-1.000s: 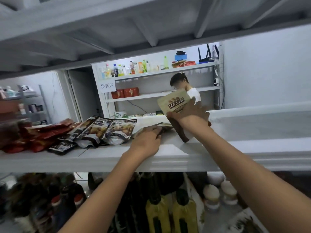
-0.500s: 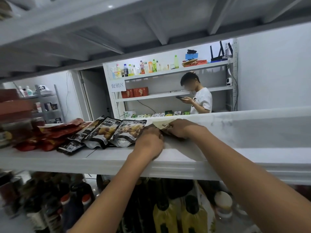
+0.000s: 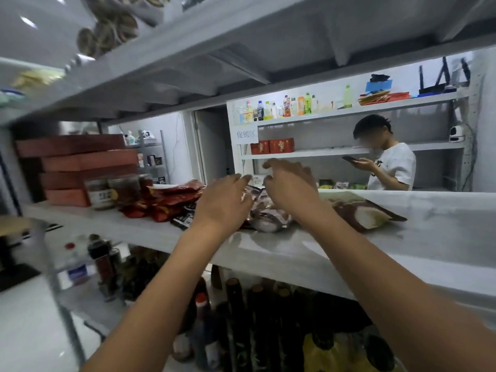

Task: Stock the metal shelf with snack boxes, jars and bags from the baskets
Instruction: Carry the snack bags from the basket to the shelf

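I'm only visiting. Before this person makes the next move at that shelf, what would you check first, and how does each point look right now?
1. Hands free: left hand and right hand hold nothing: ok.
2. Brown bag lies flat on the shelf, back from the front edge: ok.
3. Snack bags under the hands lie in a neat row: they overlap unevenly, not ok.
4. Bare shelf space to the right of the brown bag: ok.
5. Jars stand upright beside the red boxes: ok.
6. More stock to fetch: none in view, cannot tell.
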